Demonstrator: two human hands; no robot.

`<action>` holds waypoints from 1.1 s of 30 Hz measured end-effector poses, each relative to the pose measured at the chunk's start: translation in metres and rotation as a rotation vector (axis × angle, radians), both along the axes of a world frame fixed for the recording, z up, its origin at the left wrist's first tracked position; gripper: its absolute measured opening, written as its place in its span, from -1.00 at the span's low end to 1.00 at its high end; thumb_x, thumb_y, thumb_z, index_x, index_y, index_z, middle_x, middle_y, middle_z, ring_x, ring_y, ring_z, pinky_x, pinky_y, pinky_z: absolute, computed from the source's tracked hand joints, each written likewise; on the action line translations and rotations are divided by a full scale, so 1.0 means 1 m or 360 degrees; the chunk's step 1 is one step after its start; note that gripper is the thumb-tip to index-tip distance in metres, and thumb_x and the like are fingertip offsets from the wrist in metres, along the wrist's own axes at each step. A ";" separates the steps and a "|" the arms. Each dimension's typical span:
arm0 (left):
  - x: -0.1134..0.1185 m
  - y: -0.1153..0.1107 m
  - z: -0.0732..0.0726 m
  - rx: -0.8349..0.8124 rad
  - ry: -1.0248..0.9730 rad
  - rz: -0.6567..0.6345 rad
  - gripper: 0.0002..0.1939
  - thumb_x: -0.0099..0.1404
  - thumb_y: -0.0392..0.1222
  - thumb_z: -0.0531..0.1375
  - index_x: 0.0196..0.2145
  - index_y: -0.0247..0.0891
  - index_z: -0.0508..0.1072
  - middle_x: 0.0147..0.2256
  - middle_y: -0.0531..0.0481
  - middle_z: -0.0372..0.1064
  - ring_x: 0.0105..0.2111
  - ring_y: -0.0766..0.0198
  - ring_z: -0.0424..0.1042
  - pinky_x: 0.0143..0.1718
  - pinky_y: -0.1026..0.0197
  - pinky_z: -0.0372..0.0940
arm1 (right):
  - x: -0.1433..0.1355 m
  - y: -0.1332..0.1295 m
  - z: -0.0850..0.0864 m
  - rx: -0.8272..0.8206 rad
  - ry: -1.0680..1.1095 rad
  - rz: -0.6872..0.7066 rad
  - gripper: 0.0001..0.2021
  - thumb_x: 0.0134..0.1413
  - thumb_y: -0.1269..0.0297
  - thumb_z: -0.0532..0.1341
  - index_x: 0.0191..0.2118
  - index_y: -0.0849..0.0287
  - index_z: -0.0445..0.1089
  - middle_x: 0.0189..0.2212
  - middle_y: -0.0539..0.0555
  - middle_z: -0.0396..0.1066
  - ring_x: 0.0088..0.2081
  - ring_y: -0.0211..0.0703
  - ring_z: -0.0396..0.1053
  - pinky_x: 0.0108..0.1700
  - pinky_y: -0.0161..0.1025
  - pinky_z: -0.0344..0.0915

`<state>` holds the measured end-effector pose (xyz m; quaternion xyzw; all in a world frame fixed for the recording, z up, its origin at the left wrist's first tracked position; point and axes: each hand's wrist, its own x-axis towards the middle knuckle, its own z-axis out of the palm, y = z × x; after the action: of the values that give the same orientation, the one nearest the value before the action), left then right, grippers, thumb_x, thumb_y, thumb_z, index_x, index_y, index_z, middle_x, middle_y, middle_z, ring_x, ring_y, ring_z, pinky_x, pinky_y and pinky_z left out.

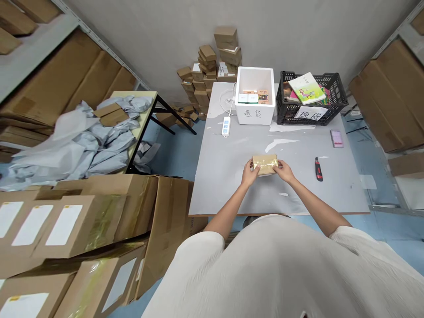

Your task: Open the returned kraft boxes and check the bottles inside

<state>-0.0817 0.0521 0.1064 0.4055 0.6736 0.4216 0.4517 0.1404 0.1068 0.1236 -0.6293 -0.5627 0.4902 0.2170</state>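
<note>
Head view: the left hand (251, 173) and right hand (285, 171) are closed on opposite ends of the taped box (265, 164), positioned over the table (221, 185). Contact beneath it: cannot tell. Cutter (318, 170) and phone (337, 138): right side. White bin (255, 115) and black crate (311, 115): far side. Cartons (79, 221): left of the table.

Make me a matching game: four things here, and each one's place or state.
1. small tape-wrapped brown box
2. red-and-black plastic cutter
3. black plastic crate
4. white power strip

A. right of the right hand
B. left of the white foam box
C. between the two hands
D. holding a green-and-white book

Pairs: 1-C, 2-A, 3-D, 4-B.
</note>
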 end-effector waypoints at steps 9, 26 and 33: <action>0.020 -0.010 0.022 0.0189 0.0786 -0.0167 -0.44 0.48 -0.14 0.17 0.39 -0.17 0.34 0.42 -0.28 0.21 0.44 -0.15 0.15 0.44 -0.19 0.09 | 0.013 -0.005 -0.010 -0.0018 0.0062 -0.0038 -0.54 0.23 0.02 0.25 0.18 0.05 0.52 0.07 0.14 0.59 0.06 0.04 0.51 0.23 -0.03 0.38; -0.030 -0.009 0.025 -0.0157 0.0984 -0.0085 -0.26 0.44 0.32 0.19 0.36 -0.21 0.38 0.27 -0.42 0.29 0.34 -0.35 0.22 0.34 -0.26 0.16 | -0.002 -0.001 -0.041 -0.0381 0.0151 -0.0155 -0.55 0.11 0.11 0.31 0.12 0.07 0.56 0.24 0.19 0.52 0.23 0.06 0.45 0.22 0.04 0.43; -0.092 -0.022 -0.015 -0.0261 0.0348 0.0188 -0.38 0.43 0.19 0.26 0.31 -0.16 0.43 0.20 -0.27 0.46 0.20 -0.03 0.47 0.31 -0.05 0.29 | -0.035 -0.013 -0.047 -0.0561 0.0250 0.0034 -0.65 0.06 0.13 0.35 -0.02 0.07 0.61 -0.03 0.12 0.65 0.06 0.08 0.55 0.13 0.03 0.47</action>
<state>-0.1739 0.0297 0.0919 0.3704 0.7737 0.3443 0.3816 0.1059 0.0939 0.0762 -0.6114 -0.4561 0.6310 0.1415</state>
